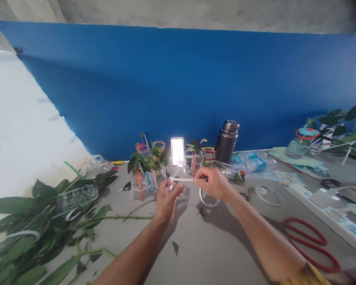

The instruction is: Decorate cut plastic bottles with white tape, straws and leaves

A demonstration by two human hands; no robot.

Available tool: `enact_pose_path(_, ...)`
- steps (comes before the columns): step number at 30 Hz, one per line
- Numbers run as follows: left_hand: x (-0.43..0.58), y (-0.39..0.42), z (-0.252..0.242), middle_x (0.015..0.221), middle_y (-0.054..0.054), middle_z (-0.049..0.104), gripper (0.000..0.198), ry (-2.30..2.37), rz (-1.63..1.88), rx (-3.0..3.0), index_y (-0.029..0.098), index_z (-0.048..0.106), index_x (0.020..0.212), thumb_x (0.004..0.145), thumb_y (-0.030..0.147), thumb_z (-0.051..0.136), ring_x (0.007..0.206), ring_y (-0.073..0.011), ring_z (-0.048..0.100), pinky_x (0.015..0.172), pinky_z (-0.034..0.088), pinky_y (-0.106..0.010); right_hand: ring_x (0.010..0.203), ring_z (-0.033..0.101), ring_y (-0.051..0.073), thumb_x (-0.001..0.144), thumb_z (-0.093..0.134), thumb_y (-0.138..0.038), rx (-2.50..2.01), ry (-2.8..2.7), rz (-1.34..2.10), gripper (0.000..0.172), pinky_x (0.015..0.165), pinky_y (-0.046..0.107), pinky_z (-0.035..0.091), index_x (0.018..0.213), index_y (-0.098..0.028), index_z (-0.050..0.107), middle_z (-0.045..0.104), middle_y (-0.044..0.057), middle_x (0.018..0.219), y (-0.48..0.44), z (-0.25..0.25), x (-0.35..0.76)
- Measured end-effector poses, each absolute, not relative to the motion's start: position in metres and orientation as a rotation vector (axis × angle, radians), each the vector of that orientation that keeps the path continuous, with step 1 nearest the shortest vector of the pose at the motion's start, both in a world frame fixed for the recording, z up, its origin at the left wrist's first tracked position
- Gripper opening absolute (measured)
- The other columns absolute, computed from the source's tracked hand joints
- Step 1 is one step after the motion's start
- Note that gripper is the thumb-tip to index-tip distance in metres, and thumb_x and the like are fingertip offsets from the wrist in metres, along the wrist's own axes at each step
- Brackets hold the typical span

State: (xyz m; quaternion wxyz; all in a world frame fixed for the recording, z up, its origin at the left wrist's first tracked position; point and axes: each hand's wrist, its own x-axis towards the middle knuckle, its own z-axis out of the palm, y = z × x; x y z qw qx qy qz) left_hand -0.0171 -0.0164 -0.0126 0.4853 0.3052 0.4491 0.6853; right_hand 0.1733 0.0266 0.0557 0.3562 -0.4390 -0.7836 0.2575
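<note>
My left hand (169,202) is closed around a clear plastic piece (180,188), perhaps part of a cut bottle; its full shape is hard to make out. A narrow white strip (182,179), which looks like tape, runs across the plastic's edge to my right hand (212,183). The fingers of that hand pinch the strip's right end. Just below them is a white ring (209,200), partly covered by the hand; I cannot tell whether it joins the strip. Behind both hands, clear cups (141,186) hold leafy sprigs (151,162) and coloured straws (139,184).
Cut leafy branches (20,213) and a clear bottle (78,198) cover the left side. At right lie red-handled scissors (308,239), a tape roll (268,195) and a power strip (320,211). A dark flask (227,142) stands near the blue wall, beside several plastic bottles (256,163).
</note>
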Motion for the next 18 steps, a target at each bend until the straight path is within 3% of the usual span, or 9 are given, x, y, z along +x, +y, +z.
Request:
enact_pose_path(6,-0.013,-0.020,-0.007,0.087,0.003,0.066,0.055,0.915,1.659,0.692,0.024,0.058,0.091,0.059,0.033,0.102,0.081,-0.0142,0.067,0.086,0.053,-0.031,0.070,0.061,0.017,0.083,0.067,-0.033,-1.143,-1.995,0.729,0.015,0.065,0.027,0.040,0.075,-0.021,0.071,0.072,0.002,0.074,0.031,0.054,0.174)
enact_pose_path(18,-0.011,-0.024,0.000,0.085,0.003,0.069,0.056,0.807,1.597,0.640,0.021,0.063,0.086,0.053,0.035,0.106,0.084,-0.0155,0.071,0.094,0.055,-0.036,0.069,0.058,0.016,0.080,0.067,-0.034,-1.086,-1.954,0.866,0.015,0.065,0.028,0.041,0.073,-0.020,0.070,0.069,0.000,0.070,0.035,0.055,0.175)
